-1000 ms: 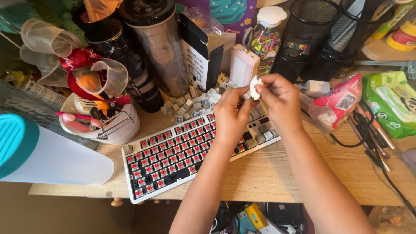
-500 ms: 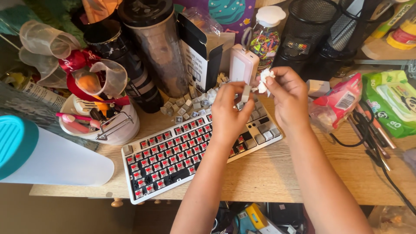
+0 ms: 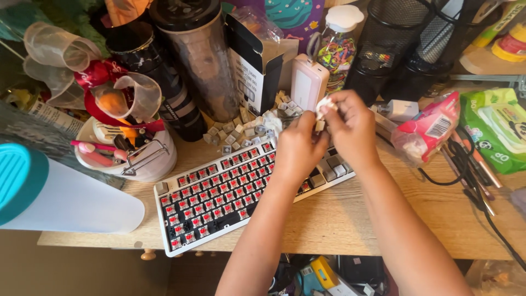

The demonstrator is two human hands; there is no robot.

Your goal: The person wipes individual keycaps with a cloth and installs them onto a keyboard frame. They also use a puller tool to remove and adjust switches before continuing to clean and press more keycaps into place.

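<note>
My two hands meet above the far right part of a white keyboard (image 3: 219, 192) whose caps are off, so rows of red switches show. A crumpled white wipe (image 3: 327, 104) is pinched in the fingertips of my right hand (image 3: 353, 129). My left hand (image 3: 298, 148) is closed right against it and holds a small pale keycap (image 3: 319, 125), mostly hidden between the fingers. A heap of loose pale keycaps (image 3: 241, 131) lies just beyond the keyboard, left of my hands.
Beyond the hands the wooden desk (image 3: 339, 219) is crowded: a pink power bank (image 3: 307, 82), an open black-and-white box (image 3: 255, 66), tall tumblers (image 3: 200, 55), black mesh holders (image 3: 394, 38). A white bowl of odds and ends (image 3: 131, 156) sits left, wipe packets (image 3: 493, 129) and cables right.
Both hands stay together over the keyboard's far right end. The wipe has been turned and worked between the fingers, and the hands have shifted only slightly.
</note>
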